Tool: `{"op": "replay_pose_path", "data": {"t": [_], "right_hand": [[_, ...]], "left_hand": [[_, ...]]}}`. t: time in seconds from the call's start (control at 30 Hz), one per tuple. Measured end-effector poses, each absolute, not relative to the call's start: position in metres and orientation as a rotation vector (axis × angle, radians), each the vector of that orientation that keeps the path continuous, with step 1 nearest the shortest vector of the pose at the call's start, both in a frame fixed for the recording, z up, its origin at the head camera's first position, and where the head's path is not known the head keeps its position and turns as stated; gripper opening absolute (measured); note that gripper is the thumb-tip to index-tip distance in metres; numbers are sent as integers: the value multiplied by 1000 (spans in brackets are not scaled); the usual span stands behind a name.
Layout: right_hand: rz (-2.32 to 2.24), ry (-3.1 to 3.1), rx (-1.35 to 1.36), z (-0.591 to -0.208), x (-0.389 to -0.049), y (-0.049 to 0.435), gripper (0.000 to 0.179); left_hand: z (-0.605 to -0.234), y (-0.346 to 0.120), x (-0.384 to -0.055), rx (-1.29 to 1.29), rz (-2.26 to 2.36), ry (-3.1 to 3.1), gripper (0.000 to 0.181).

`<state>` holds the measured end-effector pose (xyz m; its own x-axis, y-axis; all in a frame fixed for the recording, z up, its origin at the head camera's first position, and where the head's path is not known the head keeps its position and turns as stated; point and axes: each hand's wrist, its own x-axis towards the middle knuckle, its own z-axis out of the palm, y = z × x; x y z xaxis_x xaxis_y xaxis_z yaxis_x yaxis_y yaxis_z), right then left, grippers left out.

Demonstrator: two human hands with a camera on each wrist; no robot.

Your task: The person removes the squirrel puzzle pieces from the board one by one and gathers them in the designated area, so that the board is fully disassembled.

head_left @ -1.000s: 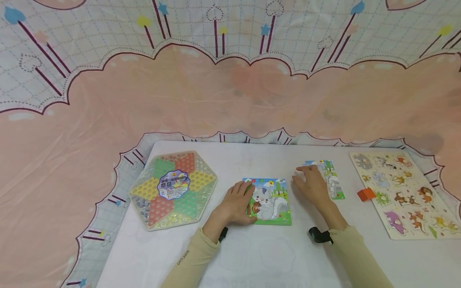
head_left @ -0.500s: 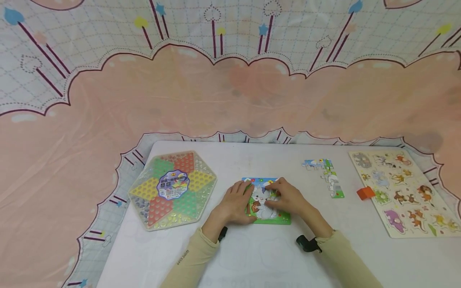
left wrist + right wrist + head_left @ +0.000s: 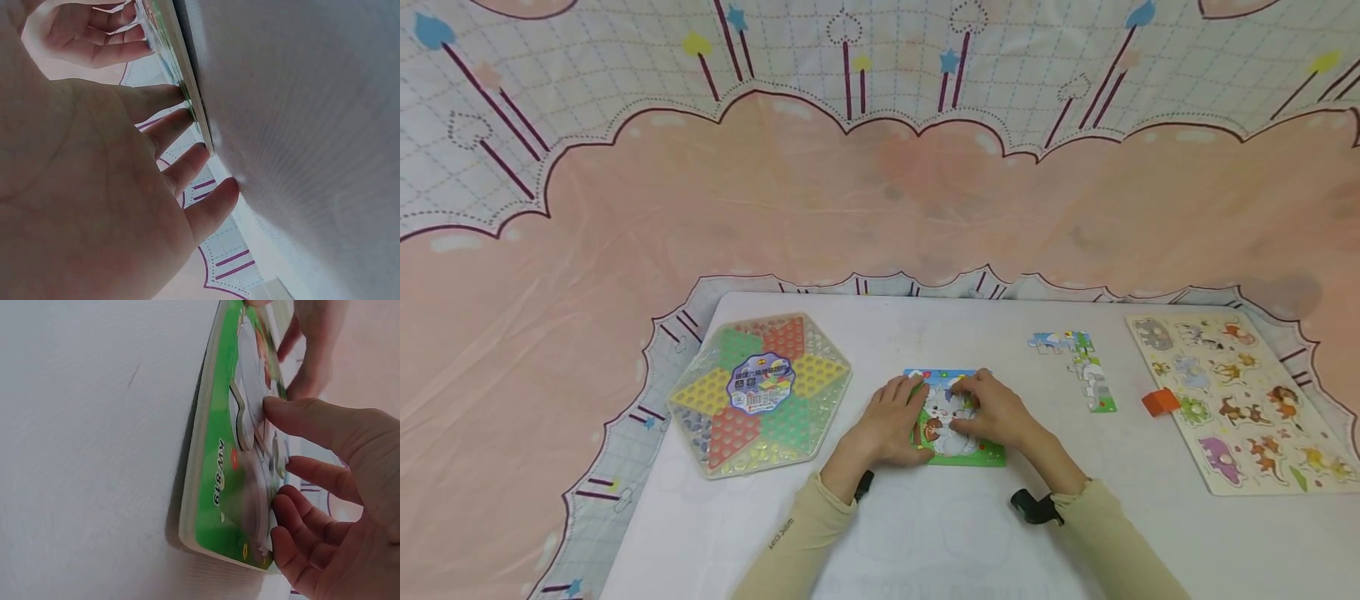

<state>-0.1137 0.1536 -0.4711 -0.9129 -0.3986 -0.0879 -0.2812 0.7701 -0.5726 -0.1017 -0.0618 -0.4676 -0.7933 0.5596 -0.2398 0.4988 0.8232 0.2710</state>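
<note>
A square squirrel jigsaw board with a green border lies in front of me on the white table. My left hand rests along its left side, fingers spread and nearly straight, fingertips at the edge in the left wrist view. Over the right half of the board, my right hand pinches a thin jigsaw piece between thumb and fingers. Beside the thumb, another piece stands raised from the green border. Several joined jigsaw pieces form a corner shape farther right.
A hexagonal Chinese checkers set with coloured triangles lies to the left. To the right is a wooden animal puzzle board, with a small red-orange block at its left edge. A patterned cloth hangs behind the table.
My right hand has moved left, from beside the joined pieces onto the squirrel board, uncovering their corner shape. The left hand has stayed on the board's left side.
</note>
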Motion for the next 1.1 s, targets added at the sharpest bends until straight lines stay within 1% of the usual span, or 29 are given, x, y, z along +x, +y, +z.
{"op": "replay_pose_path", "data": {"t": [0.67, 0.87, 1.1], "right_hand": [[-1099, 2641, -541, -471, -111, 149, 47], [-1142, 2634, -489, -472, -109, 148, 47], [-1193, 2568, -467, -471, -106, 148, 53]], "left_hand": [[-470, -62, -102, 809, 265, 2702, 95], [-469, -61, -102, 809, 256, 2704, 95], [-467, -61, -101, 804, 266, 2689, 95]]}}
